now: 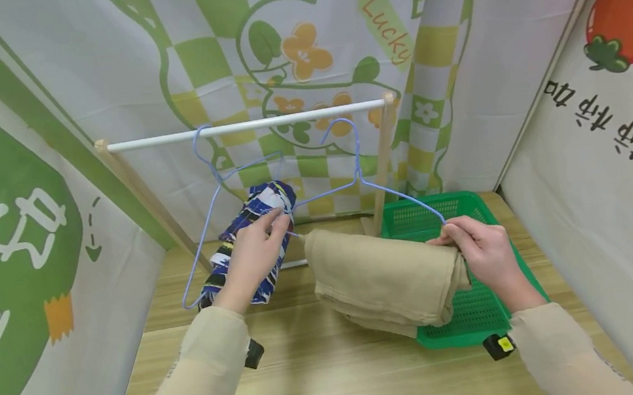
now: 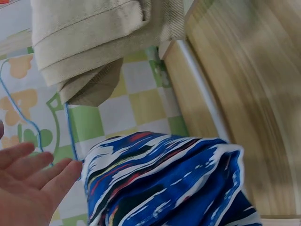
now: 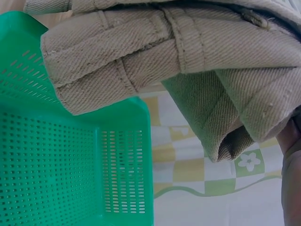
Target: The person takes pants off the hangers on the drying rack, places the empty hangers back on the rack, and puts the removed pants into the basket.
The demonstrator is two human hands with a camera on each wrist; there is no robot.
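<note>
Folded tan trousers (image 1: 385, 274) drape over the lower bar of a blue wire hanger (image 1: 358, 176), whose hook overlaps the white rod in the head view. At the hanger's right end, my right hand (image 1: 485, 249) pinches the wire beside the trousers. My left hand (image 1: 257, 247) is at the left end; in the left wrist view the fingers (image 2: 59, 181) look straight and spread, fingertips right at the wire. Just behind this hand hangs a blue, white and black patterned garment (image 2: 164, 183) on a second blue hanger (image 1: 196, 258), hooked on the rod.
The white rod (image 1: 295, 120) spans a wooden rack that stands on the wood-grain table (image 1: 315, 375). A green perforated basket (image 1: 475, 329) is at the right, partly under the trousers. Printed curtain panels (image 1: 216, 58) enclose the back and sides.
</note>
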